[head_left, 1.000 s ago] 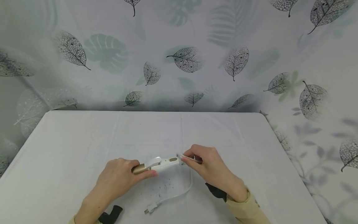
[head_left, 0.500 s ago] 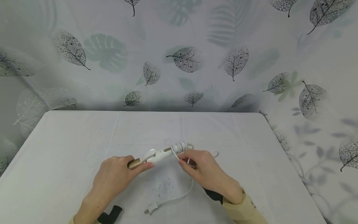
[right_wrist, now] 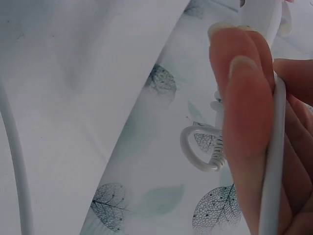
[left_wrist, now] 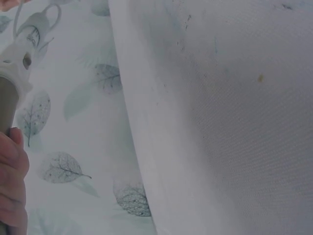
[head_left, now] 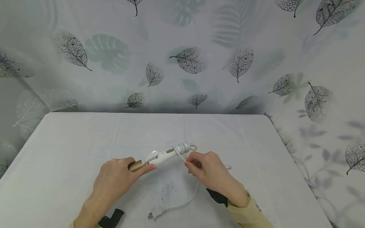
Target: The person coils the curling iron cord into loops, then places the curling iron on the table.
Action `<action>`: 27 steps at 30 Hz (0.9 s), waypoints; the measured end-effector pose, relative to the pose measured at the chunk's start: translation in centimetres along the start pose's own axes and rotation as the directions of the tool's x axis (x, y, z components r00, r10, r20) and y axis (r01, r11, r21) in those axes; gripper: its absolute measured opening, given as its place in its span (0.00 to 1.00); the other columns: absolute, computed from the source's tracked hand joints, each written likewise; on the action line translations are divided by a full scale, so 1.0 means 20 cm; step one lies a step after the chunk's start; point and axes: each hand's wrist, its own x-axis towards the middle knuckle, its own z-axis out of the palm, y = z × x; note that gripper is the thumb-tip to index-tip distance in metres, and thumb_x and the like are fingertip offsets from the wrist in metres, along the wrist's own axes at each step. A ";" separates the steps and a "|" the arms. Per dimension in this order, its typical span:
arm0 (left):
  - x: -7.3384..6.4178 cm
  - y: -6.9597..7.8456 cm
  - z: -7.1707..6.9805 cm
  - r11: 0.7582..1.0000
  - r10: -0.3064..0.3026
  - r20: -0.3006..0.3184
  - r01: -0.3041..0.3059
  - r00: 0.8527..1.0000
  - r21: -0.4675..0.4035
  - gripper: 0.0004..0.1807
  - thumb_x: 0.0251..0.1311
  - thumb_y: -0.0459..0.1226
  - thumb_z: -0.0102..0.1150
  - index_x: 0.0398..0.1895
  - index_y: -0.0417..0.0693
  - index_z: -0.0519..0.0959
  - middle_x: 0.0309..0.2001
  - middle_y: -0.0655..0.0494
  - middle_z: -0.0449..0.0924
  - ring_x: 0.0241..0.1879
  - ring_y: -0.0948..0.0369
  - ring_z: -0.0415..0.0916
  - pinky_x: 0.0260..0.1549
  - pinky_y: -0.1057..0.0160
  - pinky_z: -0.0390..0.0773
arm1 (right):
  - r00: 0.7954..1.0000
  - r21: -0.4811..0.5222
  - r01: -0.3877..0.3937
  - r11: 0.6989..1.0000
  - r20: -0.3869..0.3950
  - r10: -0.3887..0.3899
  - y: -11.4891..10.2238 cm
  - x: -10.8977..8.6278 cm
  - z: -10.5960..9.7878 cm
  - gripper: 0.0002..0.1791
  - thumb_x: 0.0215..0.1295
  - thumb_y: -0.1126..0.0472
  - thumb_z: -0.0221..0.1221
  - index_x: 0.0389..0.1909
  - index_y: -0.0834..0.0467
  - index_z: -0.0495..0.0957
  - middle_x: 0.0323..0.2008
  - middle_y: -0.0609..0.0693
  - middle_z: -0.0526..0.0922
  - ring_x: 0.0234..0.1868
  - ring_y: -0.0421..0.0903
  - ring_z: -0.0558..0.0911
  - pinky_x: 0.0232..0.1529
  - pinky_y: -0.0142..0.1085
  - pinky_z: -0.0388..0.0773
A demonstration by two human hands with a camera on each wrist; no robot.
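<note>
A white curling iron [head_left: 163, 157] with a gold barrel is held slanting over the table, its handle end up and to the right. My left hand [head_left: 115, 174] grips the gold barrel [left_wrist: 8, 105], thumb along the near side. White cord [head_left: 182, 148] wraps the handle end in several turns. Just right of those turns, my right hand [head_left: 208, 167] pinches the cord between thumb and fingers; in the right wrist view the pinched cord [right_wrist: 274, 181] runs down past the fingers [right_wrist: 247, 107]. The rest of it trails down to a white plug [head_left: 156, 213] on the table.
The white-covered table [head_left: 85, 136] ends at a leaf-patterned cloth backdrop [head_left: 176, 79] behind and at the sides. Dark smudges [head_left: 167, 190] mark the cover between the hands. Black straps [head_left: 112, 218] show by both wrists.
The curling iron's handle end has swung up and away, and the wrapped cord turns now show. My right hand has come off that end and draws the cord slightly down and right.
</note>
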 end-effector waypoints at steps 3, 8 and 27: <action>0.00 0.00 0.00 1.000 -0.001 -0.008 0.001 1.000 0.000 0.33 0.49 0.69 0.64 0.12 0.54 0.67 0.13 0.65 0.51 0.14 0.66 0.51 0.15 0.66 0.52 | 1.000 -0.001 0.006 1.000 -0.014 -0.006 0.01 0.00 0.00 0.04 0.68 0.65 0.63 0.32 0.56 0.81 0.21 0.42 0.82 0.21 0.27 0.76 0.24 0.25 0.74; 0.00 -0.01 0.00 1.000 -0.019 -0.034 0.019 0.999 -0.012 0.35 0.49 0.70 0.64 0.11 0.54 0.64 0.14 0.65 0.50 0.14 0.66 0.51 0.14 0.67 0.53 | 0.999 0.042 0.009 0.999 -0.039 -0.007 0.02 0.01 0.00 0.03 0.69 0.63 0.62 0.33 0.55 0.81 0.22 0.43 0.82 0.22 0.31 0.78 0.25 0.27 0.75; 0.01 -0.05 0.00 0.986 0.082 -0.331 -0.126 0.940 -0.112 0.24 0.46 0.59 0.74 0.16 0.51 0.79 0.12 0.69 0.55 0.13 0.72 0.51 0.11 0.70 0.54 | 0.971 0.183 -0.047 0.982 -0.223 0.088 0.02 0.02 0.00 0.05 0.66 0.67 0.63 0.38 0.56 0.86 0.29 0.45 0.86 0.27 0.39 0.81 0.29 0.32 0.77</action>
